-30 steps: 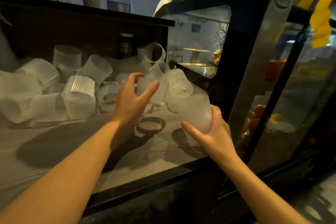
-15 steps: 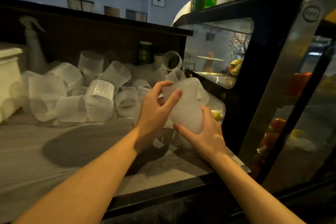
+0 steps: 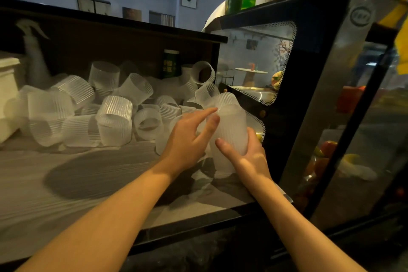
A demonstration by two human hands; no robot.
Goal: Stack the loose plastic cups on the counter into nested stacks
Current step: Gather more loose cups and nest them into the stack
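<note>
My right hand [image 3: 247, 159] grips a nested stack of frosted ribbed cups [image 3: 231, 126], held upright and a little tilted just above the counter [image 3: 66, 194]. My left hand [image 3: 189, 139] rests its fingertips against the stack's left side, fingers spread and holding nothing. Another frosted cup [image 3: 220, 163] stands on the counter below the stack, partly hidden by both hands. A heap of several loose ribbed cups [image 3: 114, 119] lies on its sides and upside down across the back of the counter.
A black glass display fridge [image 3: 309, 95] with fruit inside stands right against the stack. A dark back panel [image 3: 110, 46] walls the counter behind the heap. A spray bottle [image 3: 35, 57] and white box [image 3: 6, 95] sit far left; a green can [image 3: 170, 63] stands behind the cups.
My left hand brought a cup to the stack in my right hand and nested it, then loosened its grip to fingertips. The stack has turned more upright.
</note>
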